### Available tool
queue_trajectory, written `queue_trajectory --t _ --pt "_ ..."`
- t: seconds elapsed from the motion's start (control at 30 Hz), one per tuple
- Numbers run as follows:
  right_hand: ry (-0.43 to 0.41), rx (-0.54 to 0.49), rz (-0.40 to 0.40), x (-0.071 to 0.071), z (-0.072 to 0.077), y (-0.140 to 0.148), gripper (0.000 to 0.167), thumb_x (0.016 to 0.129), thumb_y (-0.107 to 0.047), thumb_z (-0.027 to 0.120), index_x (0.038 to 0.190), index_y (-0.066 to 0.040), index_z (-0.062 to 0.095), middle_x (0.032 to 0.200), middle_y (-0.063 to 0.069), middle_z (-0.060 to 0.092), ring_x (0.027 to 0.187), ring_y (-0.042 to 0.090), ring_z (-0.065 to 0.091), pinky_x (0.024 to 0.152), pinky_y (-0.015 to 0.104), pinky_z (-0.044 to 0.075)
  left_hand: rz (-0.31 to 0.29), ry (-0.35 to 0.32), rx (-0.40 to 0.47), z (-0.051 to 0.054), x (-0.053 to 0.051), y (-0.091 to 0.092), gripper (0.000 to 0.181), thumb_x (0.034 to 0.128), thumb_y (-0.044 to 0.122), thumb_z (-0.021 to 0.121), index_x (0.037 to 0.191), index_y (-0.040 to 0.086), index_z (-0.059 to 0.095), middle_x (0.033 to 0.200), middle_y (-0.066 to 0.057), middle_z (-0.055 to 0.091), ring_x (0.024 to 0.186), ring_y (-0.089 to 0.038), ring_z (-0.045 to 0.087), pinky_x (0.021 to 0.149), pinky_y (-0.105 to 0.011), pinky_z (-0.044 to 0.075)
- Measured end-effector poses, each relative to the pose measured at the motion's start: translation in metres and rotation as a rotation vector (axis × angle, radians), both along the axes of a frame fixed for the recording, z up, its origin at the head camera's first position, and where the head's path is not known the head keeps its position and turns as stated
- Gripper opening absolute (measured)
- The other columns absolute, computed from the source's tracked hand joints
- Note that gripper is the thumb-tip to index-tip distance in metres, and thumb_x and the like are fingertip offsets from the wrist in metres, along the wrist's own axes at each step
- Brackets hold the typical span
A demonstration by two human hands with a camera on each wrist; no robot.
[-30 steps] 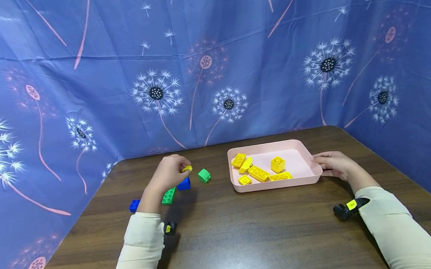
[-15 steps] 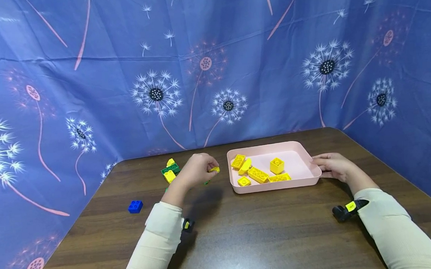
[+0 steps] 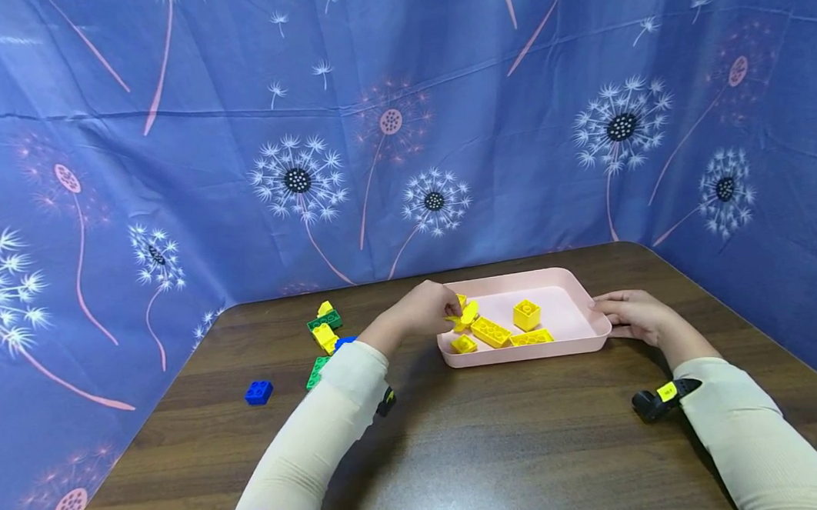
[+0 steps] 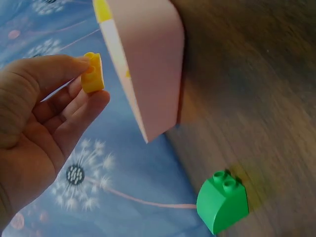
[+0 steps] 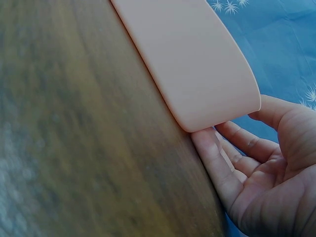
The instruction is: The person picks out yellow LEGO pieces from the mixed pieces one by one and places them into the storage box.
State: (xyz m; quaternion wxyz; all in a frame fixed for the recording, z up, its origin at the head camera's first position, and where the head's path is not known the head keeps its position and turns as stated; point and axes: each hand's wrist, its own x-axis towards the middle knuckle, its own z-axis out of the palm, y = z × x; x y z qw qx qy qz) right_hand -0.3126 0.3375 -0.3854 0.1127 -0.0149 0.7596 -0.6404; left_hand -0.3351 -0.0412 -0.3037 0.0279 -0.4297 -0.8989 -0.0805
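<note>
My left hand (image 3: 421,310) is over the left end of the pink tray (image 3: 559,301). It pinches a small yellow toy brick (image 4: 94,76) with studs between thumb and fingertips. Several yellow bricks (image 3: 490,331) lie in the tray, mostly toward its left half, with a cube-shaped yellow brick (image 3: 526,315) nearer the middle. At the tray's right end, my right hand (image 3: 639,318) holds on, its thumb by the rim and fingers against the lower edge. A green curved brick (image 4: 222,202) stands on the table in the left wrist view; the left arm hides it in the head view.
Left of the tray, a blue brick (image 3: 258,392) lies apart on the wooden table (image 3: 501,443). Behind it is a group with a dark green brick (image 3: 325,321), yellow ones (image 3: 325,338) and a green brick (image 3: 316,372). A blue patterned cloth (image 3: 515,165) hangs behind the table.
My left hand has moved right with the yellow brick, from above the loose bricks to over the tray's left end. The right hand and the tray have stayed in place.
</note>
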Motion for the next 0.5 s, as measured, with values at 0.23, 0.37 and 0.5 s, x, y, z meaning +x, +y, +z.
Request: queue_trajectory --t 0.23,0.37,0.5 --pt "0.0 0.012 -0.008 -0.003 0.0 0.0 0.064 0.097 -0.017 0.057 0.14 0.021 0.027 0.088 -0.002 0.071 0.079 0.009 0.068 0.074 0.032 0.058 0.028 0.039 -0.16 -0.012 -0.009 0.022 0.011 0.0781 0.003 0.071 0.087 0.008 0.074 0.077 0.004 0.065 0.071 -0.011 0.051 0.071 -0.021 0.046" --pt "-0.001 0.014 -0.005 -0.004 0.0 0.0 0.065 0.098 -0.018 0.057 0.141 0.021 0.027 0.088 -0.002 0.071 0.079 0.009 0.068 0.074 0.032 0.058 0.088 0.067 -0.246 -0.02 -0.011 0.028 0.013 0.0766 0.005 0.074 0.088 0.011 0.075 0.08 0.004 0.066 0.074 -0.012 0.052 0.078 -0.023 0.047" --pt "-0.004 0.01 -0.005 -0.002 -0.001 0.001 0.063 0.097 -0.017 0.057 0.14 0.021 0.028 0.087 -0.002 0.071 0.078 0.008 0.068 0.073 0.032 0.058 0.139 0.059 -0.289 -0.026 -0.013 0.031 0.011 0.0796 0.01 0.076 0.09 0.013 0.073 0.082 0.006 0.064 0.077 -0.012 0.053 0.077 -0.021 0.048"
